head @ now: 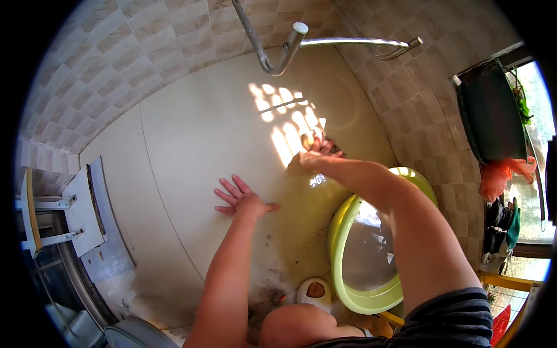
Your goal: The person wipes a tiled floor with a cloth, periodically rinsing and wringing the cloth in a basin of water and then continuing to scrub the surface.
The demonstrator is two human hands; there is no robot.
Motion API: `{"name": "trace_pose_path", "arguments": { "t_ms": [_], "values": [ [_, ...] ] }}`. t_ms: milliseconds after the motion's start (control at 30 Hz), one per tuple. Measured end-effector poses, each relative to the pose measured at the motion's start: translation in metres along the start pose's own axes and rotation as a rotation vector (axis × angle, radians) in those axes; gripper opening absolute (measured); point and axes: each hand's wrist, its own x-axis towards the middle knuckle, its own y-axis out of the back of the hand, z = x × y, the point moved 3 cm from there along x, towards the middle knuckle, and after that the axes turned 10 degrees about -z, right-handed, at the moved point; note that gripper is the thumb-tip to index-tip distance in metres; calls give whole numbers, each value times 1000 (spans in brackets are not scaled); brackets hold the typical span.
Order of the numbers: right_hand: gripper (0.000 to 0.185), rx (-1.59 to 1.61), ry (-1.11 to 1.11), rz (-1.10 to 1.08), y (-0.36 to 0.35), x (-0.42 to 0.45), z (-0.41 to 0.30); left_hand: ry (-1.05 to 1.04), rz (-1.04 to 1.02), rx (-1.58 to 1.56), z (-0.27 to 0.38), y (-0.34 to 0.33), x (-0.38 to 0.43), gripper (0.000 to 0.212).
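My left hand [240, 201] is spread over the pale floor [182, 130], its fingers apart and nothing in it. Farther off to the right, my right hand [321, 151] reaches down to the floor at the edge of a patch of sunlight. It is blurred, with the fingers partly curled. Something small and dark shows around its fingers, but glare and blur hide what it is. Beneath my right arm stands a yellow-green plastic basin [363, 300] with greyish water [370, 261] in it. The arm covers part of its rim.
A bent metal pipe frame [278, 65] juts in overhead from the tiled wall [143, 39]. My slippered foot [314, 293] rests beside the basin, near dark smudges. Left is a white bracketed board [82, 213]. At the right window are a dark green container [491, 117] and a red plastic bag [498, 176].
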Motion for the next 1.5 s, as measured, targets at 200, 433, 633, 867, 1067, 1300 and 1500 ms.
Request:
{"name": "trace_pose_path", "arguments": {
  "t_ms": [200, 433, 633, 867, 1067, 1300, 1500],
  "values": [
    [70, -439, 617, 23, -98, -89, -8, -123, -4, 204, -13, -8, -3, 138],
    [37, 284, 1004, -379, -3, -38, 17, -313, 65, 189, -33, -27, 0, 136],
    [37, 821, 413, -469, 110, 90, 112, -216, 1, 230, -33, -26, 5, 137],
    [43, 290, 146, 74, 83, 213, 117, -209, -26, 228, -23, -26, 1, 133],
    [43, 188, 418, 174, 8, 29, 7, -158, -23, 249, -29, -28, 5, 141],
    [72, -447, 901, -199, -65, -122, -29, -208, 30, 250, -27, -24, 3, 141],
    [54, -63, 794, -595, 4, -90, 11, -384, -52, 215, -54, -11, -5, 121]
  ]
}}
